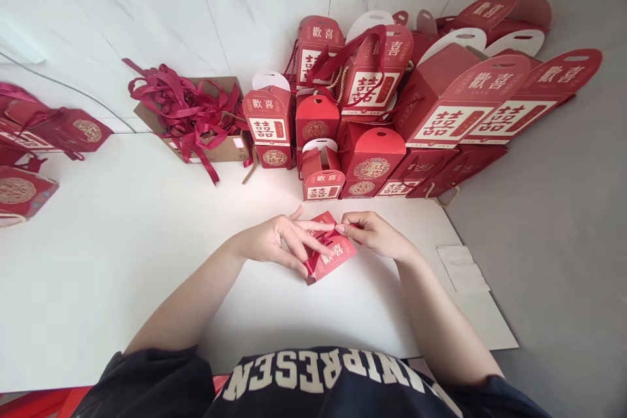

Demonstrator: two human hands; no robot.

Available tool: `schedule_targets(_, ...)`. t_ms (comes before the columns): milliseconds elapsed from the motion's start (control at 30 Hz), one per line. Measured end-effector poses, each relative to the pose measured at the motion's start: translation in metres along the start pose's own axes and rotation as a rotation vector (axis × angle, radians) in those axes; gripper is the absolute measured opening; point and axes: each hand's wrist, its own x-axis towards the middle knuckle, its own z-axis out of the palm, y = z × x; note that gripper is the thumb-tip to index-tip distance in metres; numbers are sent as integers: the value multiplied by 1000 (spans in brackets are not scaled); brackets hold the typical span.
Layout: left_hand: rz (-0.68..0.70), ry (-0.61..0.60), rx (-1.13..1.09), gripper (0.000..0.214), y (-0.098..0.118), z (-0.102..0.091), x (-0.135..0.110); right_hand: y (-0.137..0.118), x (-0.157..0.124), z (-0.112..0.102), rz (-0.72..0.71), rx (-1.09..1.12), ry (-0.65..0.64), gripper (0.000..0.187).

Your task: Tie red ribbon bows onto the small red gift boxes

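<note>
Two bare hands meet over one small, red card box with pale lettering [345, 250], which lies on the smooth white desk [274, 313]. The left hand [281, 238] spreads its fingers wide across the box; whether it grips anything, I cannot tell. At the box's far right edge, the right hand [369, 232] pinches a narrow, shiny red ribbon [326, 238]. Beyond the box stand stacked red gift boxes [375, 151]; farther left of it, an open brown cardboard carton [228, 155] overflows with tangled crimson ribbons [191, 114].
</note>
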Motion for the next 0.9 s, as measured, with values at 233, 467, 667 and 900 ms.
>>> schedule_targets(233,-56,334,-96,21,-15,12,12,1,0,0,3,60,-63,50)
schedule_targets(467,-68,392,-112,22,-20,13,14,2,0,0,-30,115,-69,41)
schedule_targets(667,-117,319,-53,28,-19,8,12,-2,-8,-13,-6,299,-269,34)
schedule_targets(900,-149,284,-2,32,-18,6,12,-6,-3,9,-199,340,-63,21)
